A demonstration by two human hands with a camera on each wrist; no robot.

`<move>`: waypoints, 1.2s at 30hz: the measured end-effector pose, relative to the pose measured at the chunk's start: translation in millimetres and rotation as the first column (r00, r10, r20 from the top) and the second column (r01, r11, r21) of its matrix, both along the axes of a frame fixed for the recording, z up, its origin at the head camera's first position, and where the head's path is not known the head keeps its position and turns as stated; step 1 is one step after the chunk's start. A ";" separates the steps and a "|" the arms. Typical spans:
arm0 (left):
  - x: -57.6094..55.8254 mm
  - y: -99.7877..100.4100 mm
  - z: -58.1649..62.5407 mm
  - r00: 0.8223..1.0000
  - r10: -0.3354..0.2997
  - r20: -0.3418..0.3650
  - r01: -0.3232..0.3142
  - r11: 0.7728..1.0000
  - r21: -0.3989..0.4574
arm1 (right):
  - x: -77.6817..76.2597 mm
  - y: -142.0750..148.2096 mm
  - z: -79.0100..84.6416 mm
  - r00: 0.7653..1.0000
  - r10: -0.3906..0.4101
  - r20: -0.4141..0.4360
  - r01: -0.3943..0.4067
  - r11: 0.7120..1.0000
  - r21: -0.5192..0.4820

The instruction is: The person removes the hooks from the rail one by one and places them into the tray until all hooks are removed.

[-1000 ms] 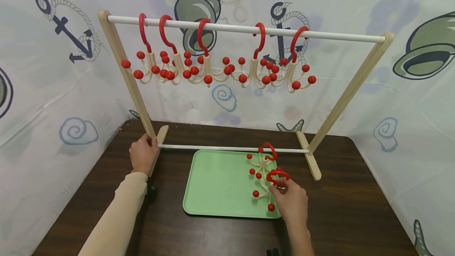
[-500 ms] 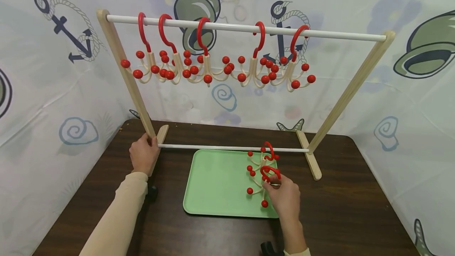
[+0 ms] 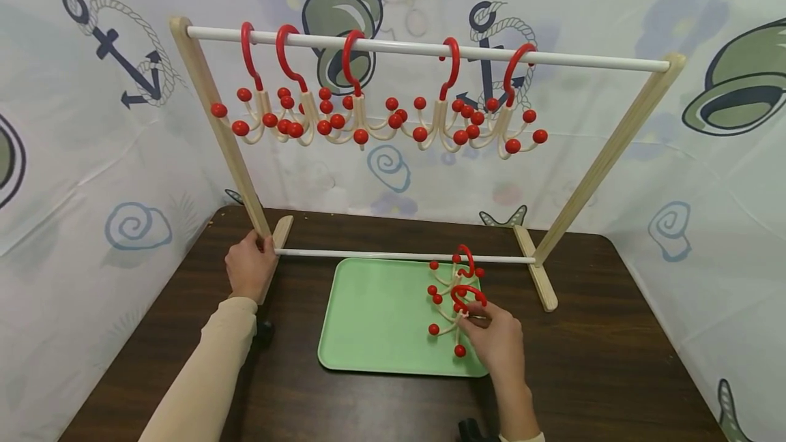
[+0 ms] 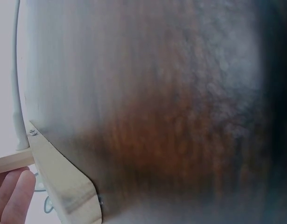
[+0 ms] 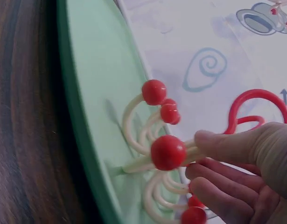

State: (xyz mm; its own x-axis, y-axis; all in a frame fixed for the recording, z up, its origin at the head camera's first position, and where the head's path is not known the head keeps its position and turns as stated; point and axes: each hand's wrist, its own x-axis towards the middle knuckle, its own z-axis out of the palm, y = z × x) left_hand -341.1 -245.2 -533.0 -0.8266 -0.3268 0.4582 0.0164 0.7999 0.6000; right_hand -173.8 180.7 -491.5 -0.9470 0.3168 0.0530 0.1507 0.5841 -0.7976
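Compared with 1 second ago, the right hand [image 3: 499, 341] has moved a little to the left, and the held hanger [image 5: 167, 153], with its red hook and red balls, has come with it, further inward over the green tray [image 3: 374, 319]; in the last 0.5 s almost nothing moved. The other hanger [image 3: 456, 280], just behind on the tray, has also turned slightly, and its hook leans less to the right; whether the 2 touch, I cannot tell. The right grip is closed narrowly: thumb and fingers pinch the pale stem below the hook. The held hanger is low, above the right part of the tray, and if its lower end rests there is hard to say. The left hand stays at the foot of the left post [image 3: 238, 169], its grip around the wood. For the work in hand this means, I judge, that the hold is settled but no height is gained: the hanger is well below the white rail [image 3: 393, 46], where 5 similar hangers [image 3: 359, 111] hang unchanged.
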 end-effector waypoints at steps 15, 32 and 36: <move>1.3 1.4 3.6 1.000 -0.007 0.004 0.007 1.000 -0.001 | 33.4 54.0 54.9 0.994 0.107 0.000 -0.107 0.994 0.002; 2.0 2.5 4.1 1.000 -0.012 0.020 0.012 1.000 -0.007 | 16.6 73.3 141.9 0.879 0.106 -0.465 -0.035 0.987 0.159; 1.5 1.3 2.4 1.000 -0.011 0.019 0.011 1.000 -0.008 | -6.9 65.1 170.2 0.838 0.086 -0.539 -0.024 0.992 0.120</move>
